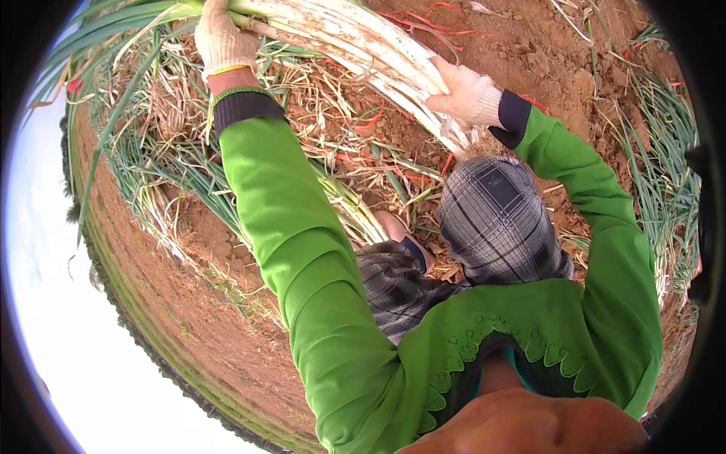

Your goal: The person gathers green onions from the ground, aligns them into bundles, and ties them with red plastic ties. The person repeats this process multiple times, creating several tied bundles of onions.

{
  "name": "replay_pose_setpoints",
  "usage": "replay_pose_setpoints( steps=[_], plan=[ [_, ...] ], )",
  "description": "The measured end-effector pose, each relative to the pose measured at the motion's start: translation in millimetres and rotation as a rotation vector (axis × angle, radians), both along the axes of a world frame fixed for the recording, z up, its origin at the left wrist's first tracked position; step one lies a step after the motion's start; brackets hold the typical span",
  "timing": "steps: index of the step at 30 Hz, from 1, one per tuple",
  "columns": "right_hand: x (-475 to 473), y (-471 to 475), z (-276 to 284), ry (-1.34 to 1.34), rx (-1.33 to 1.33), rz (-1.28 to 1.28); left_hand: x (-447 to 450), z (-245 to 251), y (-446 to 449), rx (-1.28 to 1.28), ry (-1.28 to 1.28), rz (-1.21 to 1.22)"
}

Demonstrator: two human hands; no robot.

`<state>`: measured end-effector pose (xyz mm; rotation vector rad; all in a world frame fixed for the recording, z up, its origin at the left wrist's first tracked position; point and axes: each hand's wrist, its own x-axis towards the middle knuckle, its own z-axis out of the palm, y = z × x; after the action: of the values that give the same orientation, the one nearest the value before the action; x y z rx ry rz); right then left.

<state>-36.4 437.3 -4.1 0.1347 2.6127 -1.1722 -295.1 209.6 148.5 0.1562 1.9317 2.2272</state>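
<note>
A large bunch of long green onions (351,40) stretches across the top of the head view, with its white stalks and roots slanting down to the right. My left hand (227,45), in a knitted work glove, grips the bunch where the green leaves (119,34) begin. Nearer the root end, my right hand (468,93), also gloved, is closed on the white stalks, with its thumb across them. Some fingers of both hands are hidden. The roots (473,142) hang just beyond my knee in plaid trousers (499,221).
More green onions lie on the soil at the left (193,181) and in a row at the right (663,159). Red plastic strips (437,22) and dry leaves (317,91) litter the brown soil (527,51). A bare foot (394,227) is below me, beside onion stalks (351,204).
</note>
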Motion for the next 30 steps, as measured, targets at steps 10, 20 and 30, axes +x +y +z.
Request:
replay_pose_setpoints(
  steps=[10, 20, 30],
  plan=[
    [20, 44, -147, -0.485, -0.163, 0.034, 176, -273, 91, -1.216, 0.847, -0.393],
    [161, 2, -126, 0.094, -0.194, -0.735, 218, -321, 102, -1.112, 0.775, -0.35],
    [97, -32, -146, -0.093, -0.473, -1.428, 214, -341, 106, -1.086, 0.935, -0.145]
  ],
)
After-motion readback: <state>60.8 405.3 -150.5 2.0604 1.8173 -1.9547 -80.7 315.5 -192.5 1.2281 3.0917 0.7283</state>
